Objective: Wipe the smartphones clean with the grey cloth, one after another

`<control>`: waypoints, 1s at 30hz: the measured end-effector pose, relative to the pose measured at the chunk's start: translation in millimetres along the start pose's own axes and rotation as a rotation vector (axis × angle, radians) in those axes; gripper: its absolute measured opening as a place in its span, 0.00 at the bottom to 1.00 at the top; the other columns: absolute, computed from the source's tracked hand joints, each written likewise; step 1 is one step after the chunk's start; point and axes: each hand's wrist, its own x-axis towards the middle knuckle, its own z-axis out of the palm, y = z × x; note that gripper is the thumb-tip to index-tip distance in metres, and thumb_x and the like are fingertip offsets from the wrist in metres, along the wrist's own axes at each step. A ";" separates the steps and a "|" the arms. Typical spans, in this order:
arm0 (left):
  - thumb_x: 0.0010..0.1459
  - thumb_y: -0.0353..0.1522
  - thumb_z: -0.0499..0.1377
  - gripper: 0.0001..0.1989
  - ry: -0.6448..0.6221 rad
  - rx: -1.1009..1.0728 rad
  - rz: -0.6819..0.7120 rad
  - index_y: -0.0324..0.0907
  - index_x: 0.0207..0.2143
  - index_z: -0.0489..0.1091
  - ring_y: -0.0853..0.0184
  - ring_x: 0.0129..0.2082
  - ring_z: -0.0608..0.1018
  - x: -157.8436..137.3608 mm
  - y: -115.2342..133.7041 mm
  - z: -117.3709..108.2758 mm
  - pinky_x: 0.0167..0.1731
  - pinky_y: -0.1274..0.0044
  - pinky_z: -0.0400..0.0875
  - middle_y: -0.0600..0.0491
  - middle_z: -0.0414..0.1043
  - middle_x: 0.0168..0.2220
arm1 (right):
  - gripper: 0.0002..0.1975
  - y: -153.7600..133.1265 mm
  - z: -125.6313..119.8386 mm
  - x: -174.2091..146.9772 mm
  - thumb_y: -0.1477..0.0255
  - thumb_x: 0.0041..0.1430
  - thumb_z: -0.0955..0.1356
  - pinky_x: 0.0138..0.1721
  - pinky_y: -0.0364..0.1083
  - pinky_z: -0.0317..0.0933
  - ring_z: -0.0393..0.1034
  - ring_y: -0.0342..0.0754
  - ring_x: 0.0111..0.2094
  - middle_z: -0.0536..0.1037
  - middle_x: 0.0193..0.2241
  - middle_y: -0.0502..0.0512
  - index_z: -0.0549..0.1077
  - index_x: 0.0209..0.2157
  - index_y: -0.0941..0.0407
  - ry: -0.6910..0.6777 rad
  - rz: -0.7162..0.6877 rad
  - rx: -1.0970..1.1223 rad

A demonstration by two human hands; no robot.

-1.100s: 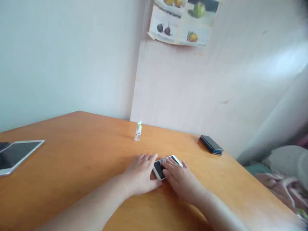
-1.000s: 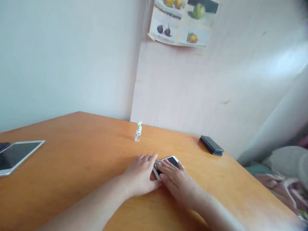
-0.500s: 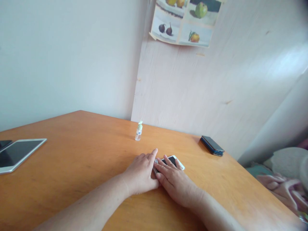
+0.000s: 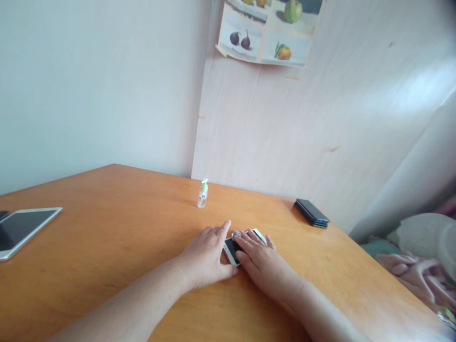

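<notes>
A white phone [image 4: 232, 251] with a dark screen lies face up on the wooden table, partly covered by my hands. My left hand [image 4: 206, 254] braces its left end, thumb at the near corner and forefinger stretched out by the far side. Across the screen lies my right hand [image 4: 261, 263], its fingers nearly flat. Under those fingertips a small whitish-grey crumpled wad [image 4: 235, 234] pokes out, most of it hidden; its material is unclear.
A small clear pump bottle [image 4: 202, 195] with a pale green top stands beyond my hands. Several stacked phones [image 4: 311, 213] lie at the right back. A white tablet [image 4: 26, 230] rests at left, a dark device [image 4: 3, 214] behind it. Pinkish cloth [image 4: 409, 273] lies past the table's right edge.
My right hand has slid the wad along the phone, away from its left end, uncovering more screen there. My left hand stays at the phone's left end. The view has shifted slightly.
</notes>
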 end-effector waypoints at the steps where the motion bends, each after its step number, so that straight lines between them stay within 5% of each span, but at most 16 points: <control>1: 0.48 0.42 0.61 0.49 -0.002 -0.001 0.003 0.34 0.68 0.45 0.49 0.59 0.67 -0.1 0.2 -0.2 0.58 0.63 0.60 0.39 0.64 0.61 | 0.26 -6.9 0.3 -2.2 0.60 0.70 0.53 0.65 0.68 0.34 0.41 0.57 0.69 0.54 0.68 0.50 0.54 0.67 0.46 -0.009 -0.070 0.013; 4: 0.49 0.41 0.61 0.48 -0.005 -0.005 0.005 0.33 0.68 0.45 0.49 0.59 0.67 -0.4 -0.1 -0.2 0.58 0.64 0.60 0.38 0.64 0.61 | 0.26 -11.7 1.5 -2.3 0.59 0.71 0.52 0.65 0.67 0.32 0.40 0.56 0.69 0.53 0.68 0.49 0.53 0.67 0.45 -0.013 -0.112 0.021; 10: 0.47 0.45 0.64 0.53 -0.019 -0.004 -0.007 0.34 0.68 0.44 0.48 0.61 0.65 -0.6 -1.0 0.6 0.60 0.63 0.58 0.39 0.60 0.63 | 0.28 20.2 4.4 11.9 0.59 0.70 0.51 0.62 0.73 0.32 0.37 0.62 0.69 0.52 0.68 0.51 0.53 0.67 0.50 0.039 0.243 -0.024; 18: 0.49 0.40 0.60 0.47 0.020 -0.005 0.014 0.36 0.68 0.44 0.49 0.57 0.69 0.0 -2.0 2.5 0.56 0.63 0.62 0.39 0.66 0.59 | 0.27 -17.6 -3.5 -2.8 0.58 0.71 0.50 0.65 0.67 0.30 0.36 0.58 0.69 0.52 0.68 0.48 0.53 0.67 0.46 -0.048 -0.121 0.022; 25: 0.46 0.46 0.65 0.54 -0.014 0.002 -0.009 0.36 0.68 0.43 0.47 0.59 0.67 -0.3 -1.4 0.6 0.58 0.63 0.60 0.38 0.63 0.61 | 0.28 24.1 -2.5 9.2 0.59 0.70 0.51 0.60 0.76 0.33 0.39 0.63 0.69 0.54 0.68 0.55 0.54 0.67 0.52 0.022 0.306 -0.098; 30: 0.47 0.46 0.64 0.52 -0.005 -0.003 0.006 0.36 0.68 0.45 0.48 0.59 0.67 0.3 -3.0 1.0 0.58 0.63 0.60 0.38 0.62 0.62 | 0.27 7.2 -1.7 2.2 0.59 0.70 0.52 0.63 0.70 0.35 0.39 0.58 0.69 0.54 0.68 0.54 0.55 0.66 0.50 -0.002 0.151 -0.028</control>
